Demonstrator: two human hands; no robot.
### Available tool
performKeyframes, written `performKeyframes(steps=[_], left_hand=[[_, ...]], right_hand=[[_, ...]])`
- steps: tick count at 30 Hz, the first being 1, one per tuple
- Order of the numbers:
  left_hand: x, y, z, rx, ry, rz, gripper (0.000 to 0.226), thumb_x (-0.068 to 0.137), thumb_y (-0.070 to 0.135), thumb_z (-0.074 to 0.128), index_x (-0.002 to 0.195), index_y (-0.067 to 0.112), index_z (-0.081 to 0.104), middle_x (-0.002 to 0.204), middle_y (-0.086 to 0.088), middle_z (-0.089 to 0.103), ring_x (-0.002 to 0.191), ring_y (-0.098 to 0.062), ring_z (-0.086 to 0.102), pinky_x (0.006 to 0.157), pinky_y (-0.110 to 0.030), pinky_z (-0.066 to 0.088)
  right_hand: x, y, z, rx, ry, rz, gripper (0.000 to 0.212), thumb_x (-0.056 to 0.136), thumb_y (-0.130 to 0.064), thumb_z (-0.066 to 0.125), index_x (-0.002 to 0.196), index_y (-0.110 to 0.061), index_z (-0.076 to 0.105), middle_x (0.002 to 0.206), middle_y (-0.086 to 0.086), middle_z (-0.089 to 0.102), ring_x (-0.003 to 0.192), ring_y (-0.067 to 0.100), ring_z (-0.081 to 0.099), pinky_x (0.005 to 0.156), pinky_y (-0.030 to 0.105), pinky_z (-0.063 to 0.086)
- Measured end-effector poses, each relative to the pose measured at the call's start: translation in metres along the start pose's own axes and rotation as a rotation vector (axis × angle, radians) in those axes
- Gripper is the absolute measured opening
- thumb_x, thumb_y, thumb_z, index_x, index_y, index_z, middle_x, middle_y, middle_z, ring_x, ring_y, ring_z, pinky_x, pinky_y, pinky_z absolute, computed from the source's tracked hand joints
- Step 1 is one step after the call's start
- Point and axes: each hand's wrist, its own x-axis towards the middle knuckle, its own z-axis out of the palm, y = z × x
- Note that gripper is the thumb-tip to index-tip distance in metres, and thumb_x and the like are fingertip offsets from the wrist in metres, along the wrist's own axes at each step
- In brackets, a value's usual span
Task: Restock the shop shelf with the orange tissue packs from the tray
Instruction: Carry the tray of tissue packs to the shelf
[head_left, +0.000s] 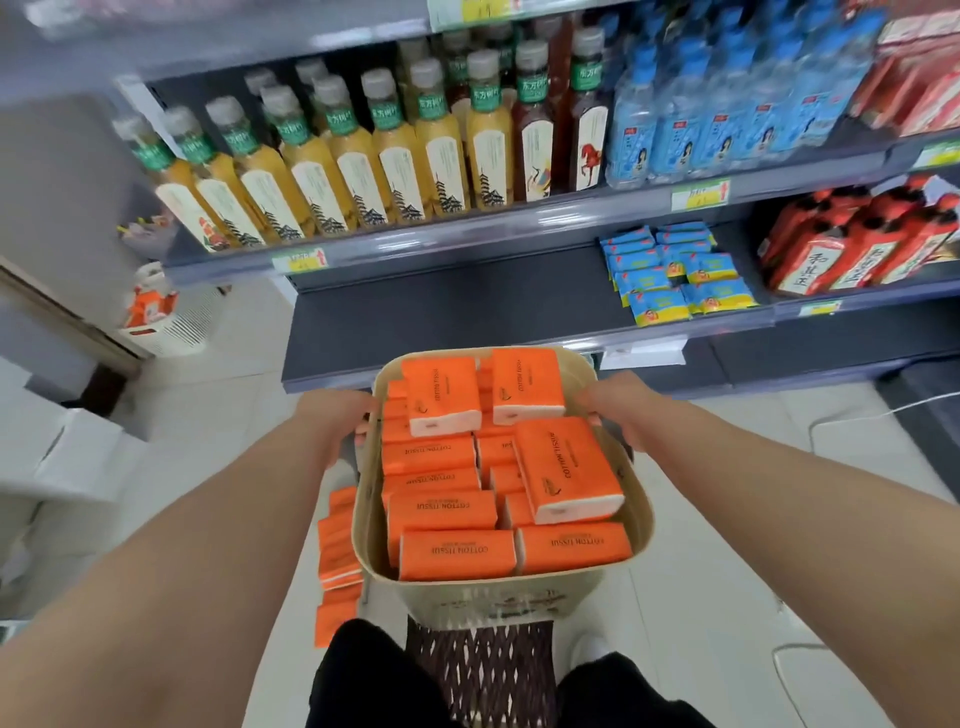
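A beige tray (498, 597) full of several orange tissue packs (457, 553) is held in front of me, over a dark woven stool. My left hand (337, 415) grips the tray's left rim, fingers curled over its edge. My right hand (618, 410) grips the right rim the same way. Just beyond the tray lies the dark grey shop shelf (441, 306), its left stretch bare. More orange packs (337, 551) lie below the tray on the left.
Blue and yellow tissue packs (675, 280) sit on the same shelf to the right, red packages (852, 249) further right. Bottles (395, 161) fill the shelf above. A white basket (166, 322) stands on the floor at left. White boxes (52, 457) are at far left.
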Motion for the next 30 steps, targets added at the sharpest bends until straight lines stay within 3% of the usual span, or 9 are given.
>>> performKeyframes(steps=[4,7,12,16,21,24,25,27,30], left_hand=[[0.010,0.005,0.005,0.021,-0.029,0.000,0.027,0.081,0.001,0.055,0.060,0.012,0.043,0.057,-0.010,0.046,0.047,-0.023,0.042,0.053,-0.031,0.045],[0.033,0.016,0.005,0.038,-0.083,0.002,0.028,0.081,-0.002,0.053,0.059,0.011,0.042,0.055,-0.011,0.044,0.047,-0.022,0.040,0.048,-0.029,0.042],[0.086,0.025,0.003,0.170,-0.166,0.039,0.014,0.069,0.006,0.062,0.060,0.006,0.051,0.056,-0.017,0.055,0.052,-0.026,0.051,0.058,-0.036,0.051],[0.114,0.029,0.013,0.174,-0.255,0.049,0.026,0.071,0.005,0.072,0.059,0.007,0.049,0.054,-0.014,0.054,0.039,-0.021,0.047,0.045,-0.024,0.042],[0.129,0.024,0.039,0.198,-0.297,0.005,0.031,0.049,0.018,0.082,0.061,0.004,0.057,0.062,-0.017,0.063,0.056,-0.027,0.059,0.063,-0.041,0.054],[0.143,0.007,0.062,0.196,-0.283,-0.015,0.035,0.039,0.023,0.077,0.065,0.004,0.063,0.062,-0.018,0.065,0.058,-0.030,0.063,0.064,-0.054,0.056],[0.143,0.004,0.069,0.204,-0.267,-0.030,0.036,0.038,0.025,0.076,0.064,0.005,0.063,0.061,-0.018,0.065,0.056,-0.029,0.062,0.061,-0.054,0.055],[0.130,0.006,0.080,0.180,-0.236,-0.051,0.032,0.038,0.025,0.073,0.060,0.005,0.061,0.056,-0.016,0.061,0.047,-0.025,0.056,0.052,-0.038,0.052],[0.119,0.010,0.097,0.138,-0.176,-0.096,0.021,0.044,0.021,0.070,0.053,0.007,0.058,0.046,-0.012,0.056,0.037,-0.022,0.049,0.053,-0.026,0.043]], right_hand=[[0.015,-0.007,0.000,0.052,0.030,-0.013,0.008,0.081,-0.006,0.057,0.080,-0.007,0.050,0.071,0.009,0.052,0.066,0.022,0.053,0.056,0.028,0.043],[0.031,-0.011,0.008,0.084,0.069,0.019,0.012,0.081,-0.006,0.056,0.078,-0.011,0.045,0.072,0.009,0.051,0.062,0.019,0.050,0.050,0.027,0.039],[0.048,-0.016,0.029,0.102,0.190,0.139,0.012,0.079,-0.007,0.056,0.089,-0.003,0.054,0.068,0.011,0.054,0.064,0.023,0.053,0.055,0.028,0.041],[0.071,-0.010,0.039,0.197,0.191,0.176,0.015,0.080,-0.004,0.059,0.094,0.001,0.055,0.075,0.015,0.057,0.068,0.023,0.056,0.062,0.033,0.046],[0.100,0.011,0.036,0.150,0.133,0.253,0.018,0.086,-0.007,0.056,0.097,0.007,0.060,0.104,0.025,0.066,0.077,0.025,0.059,0.048,0.024,0.035],[0.112,0.028,0.028,0.139,0.095,0.289,0.022,0.086,-0.006,0.057,0.102,0.007,0.062,0.104,0.024,0.066,0.086,0.028,0.062,0.053,0.026,0.038],[0.114,0.031,0.025,0.128,0.072,0.301,0.019,0.086,-0.007,0.058,0.100,0.006,0.062,0.100,0.021,0.065,0.085,0.026,0.060,0.055,0.026,0.040],[0.121,0.036,0.018,0.088,0.029,0.305,0.009,0.086,-0.008,0.058,0.092,-0.001,0.058,0.091,0.015,0.059,0.081,0.024,0.054,0.056,0.026,0.042],[0.136,0.040,0.012,0.027,0.016,0.335,0.009,0.084,-0.011,0.054,0.077,-0.007,0.049,0.072,0.012,0.051,0.070,0.023,0.047,0.062,0.030,0.036]])
